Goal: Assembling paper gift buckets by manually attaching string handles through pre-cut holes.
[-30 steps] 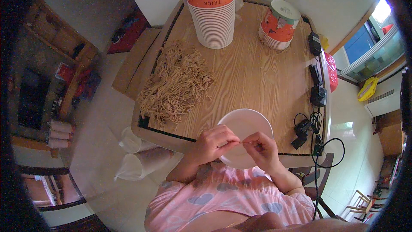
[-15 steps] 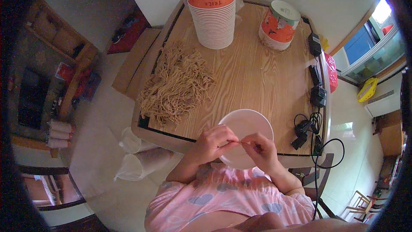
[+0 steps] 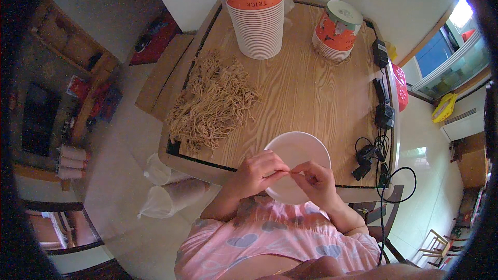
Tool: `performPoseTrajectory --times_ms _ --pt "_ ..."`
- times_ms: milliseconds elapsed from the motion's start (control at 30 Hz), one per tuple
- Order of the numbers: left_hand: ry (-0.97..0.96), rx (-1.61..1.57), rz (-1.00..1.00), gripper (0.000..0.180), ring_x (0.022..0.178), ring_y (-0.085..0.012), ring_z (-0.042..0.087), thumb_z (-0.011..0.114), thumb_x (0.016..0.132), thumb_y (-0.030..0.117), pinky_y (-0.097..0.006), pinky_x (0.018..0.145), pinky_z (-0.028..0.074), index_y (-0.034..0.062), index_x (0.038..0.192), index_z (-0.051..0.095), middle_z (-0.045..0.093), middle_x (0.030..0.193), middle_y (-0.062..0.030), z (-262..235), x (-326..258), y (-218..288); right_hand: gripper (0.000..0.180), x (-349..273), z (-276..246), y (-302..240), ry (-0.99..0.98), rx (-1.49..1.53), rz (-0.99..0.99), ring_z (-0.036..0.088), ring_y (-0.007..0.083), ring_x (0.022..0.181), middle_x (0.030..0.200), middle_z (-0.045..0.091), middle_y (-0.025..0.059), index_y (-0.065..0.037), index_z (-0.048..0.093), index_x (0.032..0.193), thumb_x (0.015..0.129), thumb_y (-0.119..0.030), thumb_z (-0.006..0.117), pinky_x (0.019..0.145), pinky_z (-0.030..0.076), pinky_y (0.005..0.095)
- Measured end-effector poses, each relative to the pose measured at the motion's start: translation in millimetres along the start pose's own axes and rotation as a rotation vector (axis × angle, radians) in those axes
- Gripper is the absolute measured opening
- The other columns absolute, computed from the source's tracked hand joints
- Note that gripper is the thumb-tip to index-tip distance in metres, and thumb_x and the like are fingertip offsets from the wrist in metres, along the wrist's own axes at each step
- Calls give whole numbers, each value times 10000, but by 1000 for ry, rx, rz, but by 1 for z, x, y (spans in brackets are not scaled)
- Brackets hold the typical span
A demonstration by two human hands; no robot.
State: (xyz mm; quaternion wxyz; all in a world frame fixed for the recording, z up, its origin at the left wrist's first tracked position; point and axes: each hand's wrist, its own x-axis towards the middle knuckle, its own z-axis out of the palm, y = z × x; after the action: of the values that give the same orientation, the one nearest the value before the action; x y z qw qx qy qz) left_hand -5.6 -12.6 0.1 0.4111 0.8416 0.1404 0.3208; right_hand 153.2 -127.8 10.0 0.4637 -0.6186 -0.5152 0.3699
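Observation:
At the table's near edge sits a white paper bucket (image 3: 305, 147), its open mouth facing up towards me. Over its middle, my left hand (image 3: 261, 172) and my right hand (image 3: 315, 180) meet fingertip to fingertip. Each is closed in a pinch on a thin piece of string that barely shows between the fingers. My wrists hide the bucket's near side. To the left lies a loose heap of tan string (image 3: 212, 103).
A tall stack of orange and white paper buckets (image 3: 259, 31) stands at the back. A shorter upside-down stack (image 3: 338, 31) is at the back right. Black adapters (image 3: 384, 116) and tangled cables (image 3: 381, 150) line the right edge. Clear plastic-wrapped bundles (image 3: 171, 200) lie below, left of the table.
My fingertips have shifted very slightly, still pinched together over the bucket. Everything else has stayed put.

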Motion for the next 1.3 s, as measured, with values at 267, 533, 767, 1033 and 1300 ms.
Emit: performPoseTrajectory --times_ms 267,533,767,1033,1300 --pt "-5 -5 -3 111 726 -252 587 673 738 75 -356 639 472 53 827 609 592 764 -73 0 1 1 75 1 4 0 60 133 -4 439 1 589 649 498 -49 -27 547 850 820 31 586 492 338 169" --pt "5 14 9 109 721 -250 587 677 736 73 -351 638 470 48 816 608 591 758 -72 -1 3 3 71 1 3 -6 58 84 9 314 -8 507 586 414 -71 -43 569 840 814 -11 627 434 229 180" --pt "0 -19 12 105 723 -250 588 675 741 71 -349 642 472 50 823 613 596 765 -72 0 2 2 74 0 4 2 54 52 -10 413 21 550 637 504 -19 -33 589 867 809 -31 635 478 334 199" --pt "-7 -13 -2 96 727 -249 590 669 745 65 -349 639 476 51 818 609 595 766 -73 0 1 2 91 -1 -1 -3 15 47 24 505 45 608 709 583 24 -25 592 904 818 -33 622 527 427 211" --pt "-42 17 3 90 727 -273 587 633 778 68 -363 629 467 49 845 576 585 775 -84 -2 2 5 72 2 4 -3 97 100 -20 317 -1 496 562 400 -78 -49 586 818 796 0 634 430 233 184"
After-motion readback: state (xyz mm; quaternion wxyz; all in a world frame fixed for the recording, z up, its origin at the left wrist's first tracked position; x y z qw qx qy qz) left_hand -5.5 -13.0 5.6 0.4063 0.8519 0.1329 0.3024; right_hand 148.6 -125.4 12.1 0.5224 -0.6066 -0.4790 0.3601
